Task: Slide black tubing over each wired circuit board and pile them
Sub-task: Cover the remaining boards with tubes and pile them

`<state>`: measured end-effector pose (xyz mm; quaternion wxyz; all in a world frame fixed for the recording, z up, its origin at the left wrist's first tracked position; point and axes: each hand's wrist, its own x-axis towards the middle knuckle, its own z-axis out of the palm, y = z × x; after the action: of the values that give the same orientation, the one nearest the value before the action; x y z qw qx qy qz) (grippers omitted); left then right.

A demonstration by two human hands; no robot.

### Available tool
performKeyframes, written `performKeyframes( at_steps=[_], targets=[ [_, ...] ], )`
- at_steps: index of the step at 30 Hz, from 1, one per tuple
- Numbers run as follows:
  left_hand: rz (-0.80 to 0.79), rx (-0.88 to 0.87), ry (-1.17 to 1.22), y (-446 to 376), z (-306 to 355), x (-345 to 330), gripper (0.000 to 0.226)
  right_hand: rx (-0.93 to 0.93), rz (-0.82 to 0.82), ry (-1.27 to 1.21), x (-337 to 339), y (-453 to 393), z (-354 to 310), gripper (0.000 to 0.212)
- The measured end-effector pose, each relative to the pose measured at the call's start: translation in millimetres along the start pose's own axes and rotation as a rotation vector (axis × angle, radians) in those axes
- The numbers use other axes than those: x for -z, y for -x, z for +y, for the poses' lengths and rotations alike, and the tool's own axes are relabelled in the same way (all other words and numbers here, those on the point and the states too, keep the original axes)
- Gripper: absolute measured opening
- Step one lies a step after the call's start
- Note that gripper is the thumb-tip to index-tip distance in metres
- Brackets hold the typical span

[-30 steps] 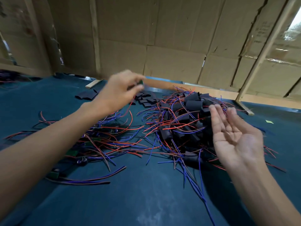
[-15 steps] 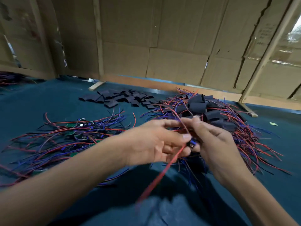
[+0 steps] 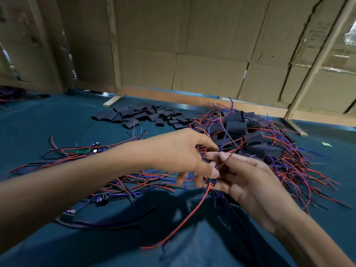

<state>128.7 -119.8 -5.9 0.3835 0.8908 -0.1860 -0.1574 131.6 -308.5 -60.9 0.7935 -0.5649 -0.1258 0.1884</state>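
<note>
Since half a second before, both hands had stayed together above the tabletop (image 3: 57, 122). Left hand (image 3: 179, 153) and right hand (image 3: 248, 180) pinched one wired board (image 3: 212, 182) between curled fingers (image 3: 213, 171), its red wire (image 3: 185, 218) trailing down, just before the pile of sleeved boards (image 3: 250, 137); loose black tubing (image 3: 138, 115) lay behind

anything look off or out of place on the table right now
Nothing is damaged or spilled. The one stray item is a small pale green scrap lying alone on the green cloth, right of the pile of sleeved boards. The loose tubing pieces and bare boards sit in separate groups.
</note>
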Motion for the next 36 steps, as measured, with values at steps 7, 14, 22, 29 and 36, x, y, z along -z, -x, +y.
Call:
performKeyframes(
  at_steps=[7,14,22,29,36],
  targets=[
    [0.16,0.11,0.319,-29.3,-63.1,42.8,0.043,-0.157,-0.045,-0.282,-15.5,-1.3,15.3,0.037],
    [0.491,0.541,-0.61,-36.1,-185.9,143.7,0.042,-0.29,0.011,-0.302,-19.5,1.2,21.9,0.093],
    [0.393,0.568,-0.849,-53.5,-192.4,143.7,0.035,-0.202,0.021,-0.192,-29.9,4.3,31.1,0.053],
    [0.682,0.471,-0.807,-27.4,-170.4,151.0,0.033,-0.023,-0.192,0.038,-24.3,9.7,26.2,0.035],
    [0.812,-0.127,0.582,5.3,-79.0,62.6,0.033,0.12,-0.179,0.252,-12.9,9.2,17.3,0.037]
  ],
)
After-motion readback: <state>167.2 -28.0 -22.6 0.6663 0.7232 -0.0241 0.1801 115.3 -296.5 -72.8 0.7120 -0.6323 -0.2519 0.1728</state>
